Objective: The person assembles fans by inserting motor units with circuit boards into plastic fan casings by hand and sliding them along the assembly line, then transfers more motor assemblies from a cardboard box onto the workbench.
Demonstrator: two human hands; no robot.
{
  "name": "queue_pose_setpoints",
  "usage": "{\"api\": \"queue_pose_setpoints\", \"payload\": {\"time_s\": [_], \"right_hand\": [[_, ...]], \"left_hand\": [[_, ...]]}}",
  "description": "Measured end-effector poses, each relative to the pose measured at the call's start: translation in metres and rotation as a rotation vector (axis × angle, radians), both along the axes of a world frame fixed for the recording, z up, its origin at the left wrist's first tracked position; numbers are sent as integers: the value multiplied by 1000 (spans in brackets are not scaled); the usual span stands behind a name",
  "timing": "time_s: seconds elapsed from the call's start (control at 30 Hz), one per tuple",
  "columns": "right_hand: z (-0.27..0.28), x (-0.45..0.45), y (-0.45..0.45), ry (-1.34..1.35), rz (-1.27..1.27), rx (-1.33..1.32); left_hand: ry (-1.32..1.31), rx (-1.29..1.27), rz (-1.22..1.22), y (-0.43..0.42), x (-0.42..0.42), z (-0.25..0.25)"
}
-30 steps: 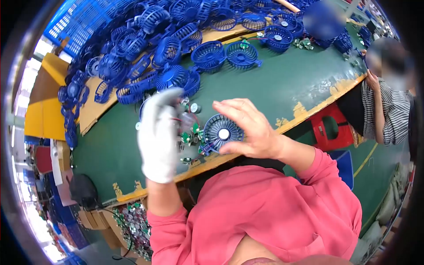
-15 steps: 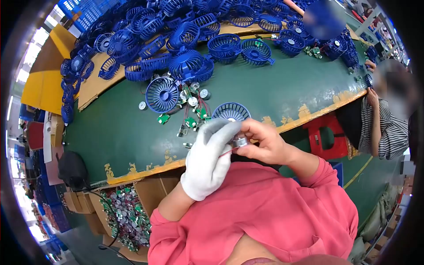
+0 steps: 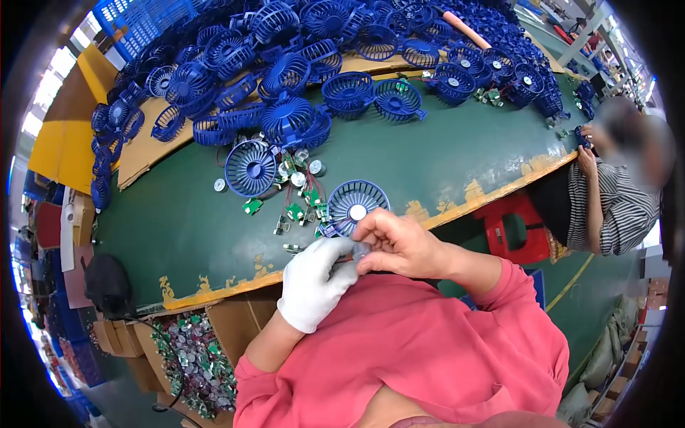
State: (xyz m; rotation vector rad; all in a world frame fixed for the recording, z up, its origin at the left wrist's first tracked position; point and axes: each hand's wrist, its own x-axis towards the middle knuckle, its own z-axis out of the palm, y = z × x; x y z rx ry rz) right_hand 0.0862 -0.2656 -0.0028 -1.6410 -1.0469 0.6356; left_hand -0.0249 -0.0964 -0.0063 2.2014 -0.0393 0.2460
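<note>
My left hand (image 3: 317, 279), in a white glove, is closed at the fingertips on a small silver motor (image 3: 362, 250), which is partly hidden and blurred. My bare right hand (image 3: 403, 246) pinches the same motor from the other side. Just beyond my fingers, a round blue fan cage (image 3: 341, 222) lies on the green table with a white disc (image 3: 357, 212) at its centre. To its left are several green circuit boards (image 3: 295, 212) with wires and small motors (image 3: 317, 167). Another blue fan cage (image 3: 250, 168) rests beside them.
A large heap of blue fan cages (image 3: 285, 75) covers the back of the table (image 3: 442, 153), partly on cardboard. Below the front edge, a cardboard box (image 3: 239, 321) stands beside many circuit parts (image 3: 196, 357). At right sits a person in a striped top (image 3: 621, 210), near a red stool (image 3: 515, 230).
The view has shifted slightly. My hands have drawn a little toward me from the near fan cage, uncovering more of it and its white centre. Both still hold the motor.
</note>
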Motion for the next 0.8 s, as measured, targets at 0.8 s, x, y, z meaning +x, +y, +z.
{"api": "queue_pose_setpoints", "payload": {"time_s": [0.8], "right_hand": [[-18,156,-19,-1089,-230,-406]], "left_hand": [[-115,-654,500,33,-32,20]]}}
